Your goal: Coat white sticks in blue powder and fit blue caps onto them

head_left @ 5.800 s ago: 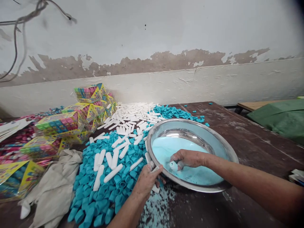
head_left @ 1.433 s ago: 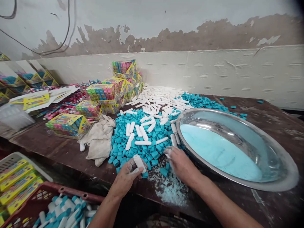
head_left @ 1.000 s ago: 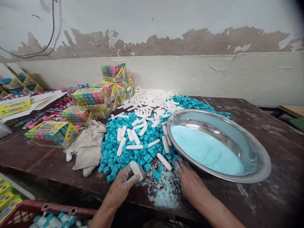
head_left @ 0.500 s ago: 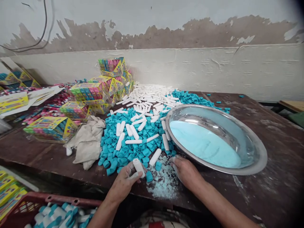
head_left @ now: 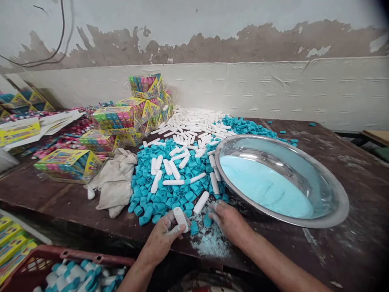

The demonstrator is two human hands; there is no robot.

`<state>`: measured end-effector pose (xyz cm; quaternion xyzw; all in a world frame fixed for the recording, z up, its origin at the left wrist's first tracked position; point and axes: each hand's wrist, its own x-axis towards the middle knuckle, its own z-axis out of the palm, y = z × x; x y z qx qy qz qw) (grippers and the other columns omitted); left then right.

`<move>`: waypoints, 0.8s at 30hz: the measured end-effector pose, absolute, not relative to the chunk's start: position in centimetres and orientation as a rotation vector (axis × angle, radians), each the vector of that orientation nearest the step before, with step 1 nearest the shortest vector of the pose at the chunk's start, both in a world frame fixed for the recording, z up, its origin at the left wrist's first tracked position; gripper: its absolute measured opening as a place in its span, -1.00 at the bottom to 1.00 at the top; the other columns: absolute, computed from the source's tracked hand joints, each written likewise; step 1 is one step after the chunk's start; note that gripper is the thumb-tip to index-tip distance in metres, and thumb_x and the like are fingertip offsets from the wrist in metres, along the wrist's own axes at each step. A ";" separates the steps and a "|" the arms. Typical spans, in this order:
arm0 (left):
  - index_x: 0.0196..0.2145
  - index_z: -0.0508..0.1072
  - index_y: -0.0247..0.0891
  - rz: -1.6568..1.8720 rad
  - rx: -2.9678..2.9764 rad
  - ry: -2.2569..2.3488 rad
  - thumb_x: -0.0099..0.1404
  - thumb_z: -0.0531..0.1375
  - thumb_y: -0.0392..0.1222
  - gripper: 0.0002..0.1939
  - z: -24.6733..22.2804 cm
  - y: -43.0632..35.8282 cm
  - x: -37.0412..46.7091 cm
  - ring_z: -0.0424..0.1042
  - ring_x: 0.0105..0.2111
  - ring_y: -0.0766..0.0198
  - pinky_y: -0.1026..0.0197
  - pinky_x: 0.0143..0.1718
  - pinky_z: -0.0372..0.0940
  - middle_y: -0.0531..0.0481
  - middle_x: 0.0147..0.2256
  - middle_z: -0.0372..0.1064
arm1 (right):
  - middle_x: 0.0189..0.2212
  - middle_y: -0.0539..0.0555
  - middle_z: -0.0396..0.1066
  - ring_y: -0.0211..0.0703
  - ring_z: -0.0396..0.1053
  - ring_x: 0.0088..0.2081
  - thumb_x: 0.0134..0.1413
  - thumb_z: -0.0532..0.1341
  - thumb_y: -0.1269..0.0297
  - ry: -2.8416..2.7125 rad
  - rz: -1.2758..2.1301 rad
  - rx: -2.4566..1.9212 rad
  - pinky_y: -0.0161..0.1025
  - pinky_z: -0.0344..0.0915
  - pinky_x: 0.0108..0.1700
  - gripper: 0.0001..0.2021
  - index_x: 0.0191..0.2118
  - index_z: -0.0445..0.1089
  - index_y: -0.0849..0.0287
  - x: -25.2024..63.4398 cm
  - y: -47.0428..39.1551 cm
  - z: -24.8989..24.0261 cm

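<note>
Nearest, lower left: red crate point(head_left: 100, 258) with a load of white tubes fitted with blue caps point(head_left: 75, 271). Left of it, pale basket point(head_left: 27, 229) with yellow boxes point(head_left: 13, 240).

Left hand point(head_left: 160, 238) sat at the table's near edge, thumb and fingers gripping a white tube point(head_left: 180, 219), tilted, ring-like end up. Single blue cap point(head_left: 193, 228) lay just beside its fingertips. Right hand point(head_left: 232, 225) was low over the table, fingers curled, tips at a second blue cap point(head_left: 207, 221); couldn't tell if it was pinched or only touched. Spilled light blue powder point(head_left: 211, 243) lay between the hands.

Just beyond the hands: loose white tube point(head_left: 201, 202) lying at an angle, then a heap of blue caps point(head_left: 152, 198) with several white tubes on top. Crumpled cloth point(head_left: 114, 188) left of the heap, steel basin point(head_left: 343, 202) right of it, light blue powder bed point(head_left: 261, 190) inside.

Farther left: stacked display boxes point(head_left: 115, 117). Farther centre: pile of white tubes point(head_left: 194, 119), with more blue caps point(head_left: 246, 126) to its right. Behind everything, wall point(head_left: 273, 83) with peeling paint higher up.
</note>
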<state>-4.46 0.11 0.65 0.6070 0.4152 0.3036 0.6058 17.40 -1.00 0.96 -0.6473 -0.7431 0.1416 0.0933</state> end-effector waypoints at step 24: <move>-0.34 0.35 -0.34 0.610 1.373 0.822 0.13 0.13 -0.15 -0.81 1.4 -0.6 -0.5 0.24 -0.46 0.32 0.32 -0.44 0.18 -0.01 -0.44 0.30 | -0.26 0.12 0.38 -0.14 0.34 -0.21 -0.06 0.08 0.48 -1.999 0.479 -1.668 -0.26 0.28 -0.16 -0.73 -0.18 0.30 0.17 16.8 -3.8 0.4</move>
